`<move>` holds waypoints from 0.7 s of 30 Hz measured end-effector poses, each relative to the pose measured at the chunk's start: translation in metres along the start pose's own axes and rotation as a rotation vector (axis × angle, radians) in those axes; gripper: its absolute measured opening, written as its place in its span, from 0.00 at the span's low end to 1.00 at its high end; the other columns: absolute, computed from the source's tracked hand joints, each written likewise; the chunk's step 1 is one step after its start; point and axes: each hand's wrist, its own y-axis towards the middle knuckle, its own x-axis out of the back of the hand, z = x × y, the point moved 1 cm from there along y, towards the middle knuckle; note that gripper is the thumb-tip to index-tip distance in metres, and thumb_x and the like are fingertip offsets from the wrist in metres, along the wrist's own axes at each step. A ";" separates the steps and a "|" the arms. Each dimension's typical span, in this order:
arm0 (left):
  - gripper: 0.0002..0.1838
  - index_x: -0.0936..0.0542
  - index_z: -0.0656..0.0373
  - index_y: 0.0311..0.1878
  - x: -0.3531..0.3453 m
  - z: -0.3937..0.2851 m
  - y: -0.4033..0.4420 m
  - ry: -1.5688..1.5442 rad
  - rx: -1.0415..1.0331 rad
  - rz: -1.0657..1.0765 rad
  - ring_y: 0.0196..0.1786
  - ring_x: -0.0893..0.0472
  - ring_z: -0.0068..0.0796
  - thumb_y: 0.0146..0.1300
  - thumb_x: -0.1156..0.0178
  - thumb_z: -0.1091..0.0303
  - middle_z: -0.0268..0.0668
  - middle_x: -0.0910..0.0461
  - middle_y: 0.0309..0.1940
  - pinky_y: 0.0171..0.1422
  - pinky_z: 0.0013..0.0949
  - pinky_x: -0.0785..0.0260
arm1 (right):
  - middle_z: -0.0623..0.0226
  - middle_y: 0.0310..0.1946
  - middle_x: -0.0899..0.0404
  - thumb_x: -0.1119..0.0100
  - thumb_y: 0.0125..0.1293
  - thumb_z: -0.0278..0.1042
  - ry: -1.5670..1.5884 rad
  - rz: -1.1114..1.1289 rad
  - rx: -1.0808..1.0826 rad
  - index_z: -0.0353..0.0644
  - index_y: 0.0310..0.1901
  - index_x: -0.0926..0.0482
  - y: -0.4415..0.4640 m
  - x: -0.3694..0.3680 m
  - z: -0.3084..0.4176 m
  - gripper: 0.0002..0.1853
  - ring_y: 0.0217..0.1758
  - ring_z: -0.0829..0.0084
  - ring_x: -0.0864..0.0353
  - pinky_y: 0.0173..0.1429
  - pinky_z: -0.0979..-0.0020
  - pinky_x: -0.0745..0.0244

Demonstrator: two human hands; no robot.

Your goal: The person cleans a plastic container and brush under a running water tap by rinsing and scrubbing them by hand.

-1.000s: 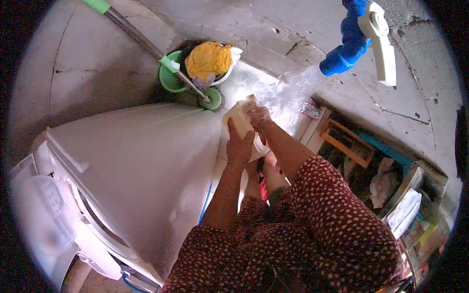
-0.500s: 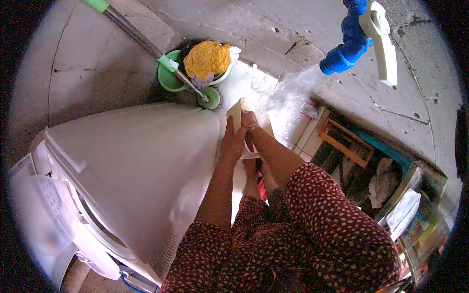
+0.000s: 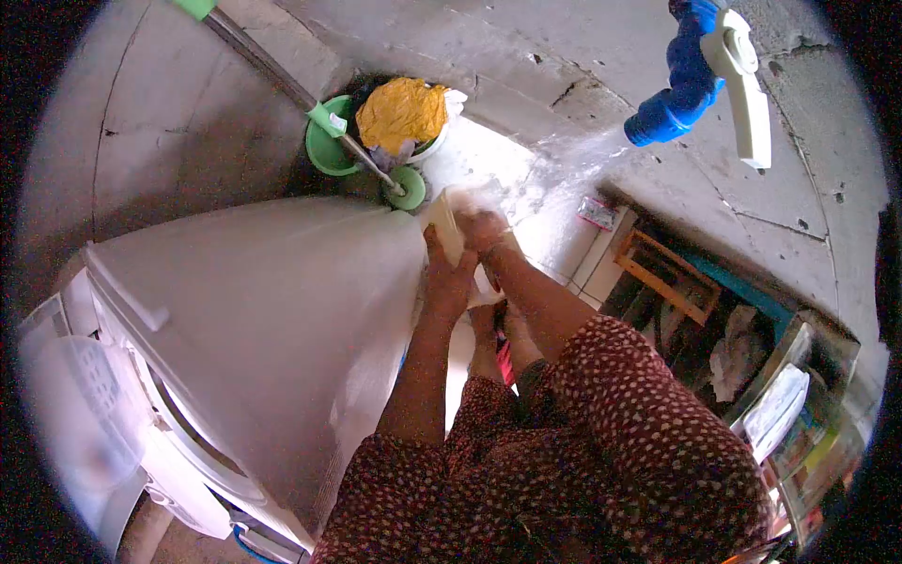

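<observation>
A pale cream container (image 3: 448, 226) is held out in front of my body, tilted. My left hand (image 3: 448, 268) grips its near left side, the thumb apart from the fingers. My right hand (image 3: 481, 233) is at its inner or right side, smeared by motion, and what its fingers hold is hidden. Water (image 3: 587, 155) sprays from the blue tap (image 3: 672, 108) with a white lever (image 3: 742, 89), falling just beyond and right of my hands.
A large white appliance (image 3: 272, 329) stands at left. A green-and-metal mop handle (image 3: 272, 70) leans over a green bucket (image 3: 329, 150) beside a basin with yellow cloth (image 3: 402, 115). At right are an orange frame (image 3: 667, 277) and a low shelf with cloths (image 3: 738, 352).
Over the last second my right hand has pulled back toward me and left, and the container has turned to a more upright, edge-on angle. Water keeps running.
</observation>
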 end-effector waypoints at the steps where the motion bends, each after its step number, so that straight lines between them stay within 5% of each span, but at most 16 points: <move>1: 0.36 0.51 0.50 0.64 0.024 -0.019 0.003 -0.330 0.302 0.104 0.50 0.30 0.62 0.53 0.46 0.58 0.66 0.42 0.55 0.53 0.48 0.35 | 0.60 0.36 0.22 0.54 0.60 0.41 0.224 0.042 -0.115 0.42 0.40 0.24 0.000 0.004 0.001 0.14 0.33 0.64 0.21 0.35 0.68 0.26; 2: 0.34 0.48 0.49 0.63 0.026 -0.022 0.001 -0.372 0.353 0.135 0.48 0.30 0.64 0.54 0.46 0.60 0.67 0.45 0.57 0.51 0.49 0.34 | 0.60 0.32 0.22 0.56 0.63 0.39 0.442 0.059 -0.238 0.40 0.41 0.26 0.000 0.008 0.002 0.13 0.30 0.64 0.22 0.33 0.67 0.25; 4: 0.29 0.43 0.47 0.60 0.028 -0.026 -0.003 -0.451 0.459 0.191 0.45 0.30 0.69 0.54 0.46 0.62 0.68 0.52 0.60 0.49 0.51 0.33 | 0.59 0.40 0.23 0.54 0.59 0.43 -0.099 0.032 0.159 0.42 0.45 0.27 0.044 -0.043 -0.052 0.17 0.39 0.63 0.22 0.42 0.65 0.28; 6: 0.26 0.40 0.46 0.58 0.013 -0.011 -0.010 -0.109 0.058 0.175 0.43 0.29 0.71 0.55 0.47 0.62 0.67 0.56 0.61 0.45 0.51 0.31 | 0.57 0.43 0.24 0.52 0.58 0.43 -0.304 -0.034 0.277 0.44 0.48 0.28 0.049 -0.053 -0.056 0.18 0.43 0.62 0.23 0.47 0.64 0.29; 9: 0.23 0.38 0.44 0.57 0.006 -0.007 -0.016 -0.102 0.003 0.033 0.41 0.28 0.68 0.57 0.50 0.61 0.68 0.54 0.60 0.36 0.48 0.28 | 0.55 0.45 0.25 0.50 0.57 0.40 0.098 0.048 0.028 0.46 0.51 0.29 0.017 -0.006 -0.001 0.19 0.47 0.61 0.25 0.50 0.64 0.31; 11: 0.18 0.34 0.44 0.52 -0.003 -0.009 -0.013 -0.227 0.203 0.093 0.42 0.28 0.69 0.56 0.49 0.63 0.70 0.54 0.60 0.36 0.50 0.28 | 0.53 0.46 0.26 0.48 0.57 0.38 0.581 0.109 -0.207 0.47 0.52 0.30 0.002 0.017 0.023 0.20 0.49 0.59 0.27 0.52 0.64 0.31; 14: 0.23 0.37 0.45 0.55 0.017 -0.019 -0.006 -0.179 0.290 0.359 0.45 0.30 0.69 0.55 0.47 0.59 0.71 0.56 0.59 0.42 0.52 0.31 | 0.64 0.40 0.23 0.49 0.60 0.34 1.137 0.038 0.143 0.39 0.42 0.26 -0.033 0.028 0.054 0.11 0.42 0.71 0.25 0.47 0.69 0.29; 16: 0.28 0.41 0.47 0.59 0.025 -0.020 -0.006 -0.206 0.391 0.436 0.48 0.32 0.69 0.55 0.46 0.56 0.71 0.59 0.59 0.47 0.53 0.34 | 0.65 0.40 0.24 0.47 0.60 0.37 1.063 0.269 -0.060 0.39 0.44 0.26 -0.032 0.035 0.065 0.13 0.43 0.73 0.26 0.47 0.72 0.32; 17: 0.30 0.42 0.49 0.60 0.021 -0.022 -0.011 -0.297 0.496 0.397 0.48 0.32 0.68 0.55 0.46 0.56 0.71 0.61 0.60 0.49 0.53 0.35 | 0.64 0.40 0.24 0.47 0.60 0.38 1.224 0.393 -0.007 0.39 0.45 0.27 -0.028 0.035 0.057 0.14 0.43 0.73 0.26 0.47 0.73 0.32; 19: 0.31 0.44 0.52 0.60 0.013 -0.024 -0.014 -0.156 0.366 0.309 0.49 0.31 0.65 0.56 0.46 0.55 0.71 0.60 0.60 0.49 0.51 0.35 | 0.62 0.43 0.24 0.49 0.60 0.43 1.563 0.684 -0.174 0.39 0.47 0.26 -0.017 0.044 0.054 0.18 0.44 0.71 0.26 0.49 0.71 0.33; 20: 0.30 0.43 0.53 0.60 0.010 -0.026 -0.019 0.078 0.138 0.261 0.48 0.30 0.63 0.56 0.47 0.55 0.70 0.57 0.59 0.49 0.49 0.34 | 0.62 0.41 0.24 0.46 0.56 0.40 1.308 0.607 -0.172 0.38 0.45 0.26 -0.017 0.039 0.052 0.18 0.43 0.70 0.25 0.48 0.70 0.32; 21: 0.30 0.44 0.55 0.61 -0.001 -0.021 -0.027 -0.008 0.132 0.180 0.45 0.29 0.58 0.58 0.48 0.57 0.66 0.52 0.57 0.47 0.47 0.33 | 0.61 0.38 0.24 0.44 0.51 0.36 1.052 0.530 -0.167 0.37 0.43 0.26 -0.015 0.028 0.046 0.18 0.41 0.69 0.25 0.47 0.69 0.31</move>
